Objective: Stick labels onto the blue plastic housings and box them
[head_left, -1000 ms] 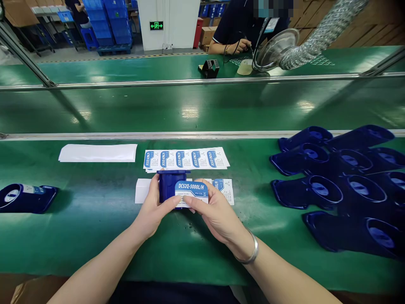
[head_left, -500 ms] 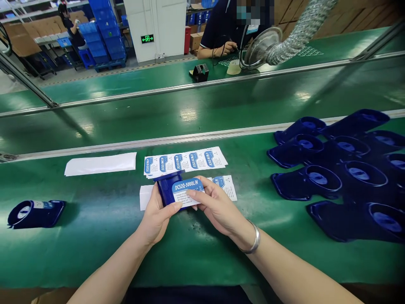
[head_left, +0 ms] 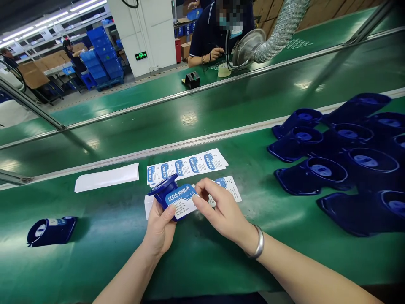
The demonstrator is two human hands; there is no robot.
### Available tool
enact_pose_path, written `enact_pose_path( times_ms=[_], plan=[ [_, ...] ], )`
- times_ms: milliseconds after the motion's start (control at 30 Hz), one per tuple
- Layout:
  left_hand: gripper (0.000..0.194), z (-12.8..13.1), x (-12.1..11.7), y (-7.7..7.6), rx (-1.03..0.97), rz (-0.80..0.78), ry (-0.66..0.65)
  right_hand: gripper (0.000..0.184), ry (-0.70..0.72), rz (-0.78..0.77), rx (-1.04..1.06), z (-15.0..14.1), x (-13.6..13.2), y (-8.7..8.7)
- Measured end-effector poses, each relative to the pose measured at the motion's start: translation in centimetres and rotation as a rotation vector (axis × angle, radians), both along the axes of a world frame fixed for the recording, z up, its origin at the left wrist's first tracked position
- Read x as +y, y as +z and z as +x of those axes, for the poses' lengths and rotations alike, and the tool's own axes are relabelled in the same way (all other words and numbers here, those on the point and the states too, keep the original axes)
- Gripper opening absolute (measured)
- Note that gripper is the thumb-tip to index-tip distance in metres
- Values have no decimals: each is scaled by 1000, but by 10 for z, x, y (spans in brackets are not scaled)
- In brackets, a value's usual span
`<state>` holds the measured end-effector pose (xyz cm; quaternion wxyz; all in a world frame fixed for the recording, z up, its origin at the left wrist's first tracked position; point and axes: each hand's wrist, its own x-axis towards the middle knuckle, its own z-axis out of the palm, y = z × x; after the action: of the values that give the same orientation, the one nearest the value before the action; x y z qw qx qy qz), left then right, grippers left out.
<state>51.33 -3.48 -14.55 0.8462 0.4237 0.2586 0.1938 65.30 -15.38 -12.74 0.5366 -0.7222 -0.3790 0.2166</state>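
My left hand (head_left: 160,223) grips a dark blue plastic housing (head_left: 164,190), its flanged end tilted up to the left. A white and blue label (head_left: 182,202) reading "DC52Q-5000L/H" lies along the housing's side, with my left thumb pressing its lower left part. At the label's right edge, my right hand (head_left: 221,207) has thumb and index fingertip closed together; the exact contact is partly hidden. Behind the hands lies a sheet of printed labels (head_left: 186,166). A second label sheet (head_left: 232,188) is partly covered by my right hand.
A blank white strip (head_left: 107,176) lies left of the label sheets. One labelled blue housing (head_left: 52,231) rests at the left. Several blue housings (head_left: 316,171) crowd the right side. Beyond the metal rail (head_left: 133,97), a co-worker (head_left: 202,38) sits by a flexible duct (head_left: 281,33).
The view has tilted and shifted. My right fingers have moved from lying across the label's face to its right edge. The housing has turned, showing more of its flanged end.
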Motion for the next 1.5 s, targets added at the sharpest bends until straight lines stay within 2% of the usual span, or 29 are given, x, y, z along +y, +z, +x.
enact_pose_path(
  times_ms=[100,267,433,567,833,1033,1133,1267,1400,1500],
  plan=[
    [54,0,0,-1,-6,15,-10,49,-19,44,-89,-1,-1,0],
    [62,1,0,-1,-5,8,-44,44,-37,92,-211,-1,-4,-1],
    [59,0,1,-6,-26,-5,-73,31,-41,169,-393,-1,-4,-3],
    [58,-1,1,-6,-20,-13,-89,30,-33,193,-476,0,-3,-4],
    [82,-5,-1,2,-13,29,-105,45,46,115,-196,-5,5,0],
    [84,-10,3,-4,0,66,-129,51,43,134,64,-14,8,-6],
    [78,-8,6,-6,-26,47,-116,48,17,112,280,-17,10,-15],
    [57,-4,10,-4,-44,-48,-96,59,-38,111,473,-16,15,-23],
    [47,-1,12,3,-27,-243,-97,57,-162,165,405,-9,16,-23],
    [50,1,10,9,-58,-370,-209,58,-199,181,355,-2,14,-21]
  ],
)
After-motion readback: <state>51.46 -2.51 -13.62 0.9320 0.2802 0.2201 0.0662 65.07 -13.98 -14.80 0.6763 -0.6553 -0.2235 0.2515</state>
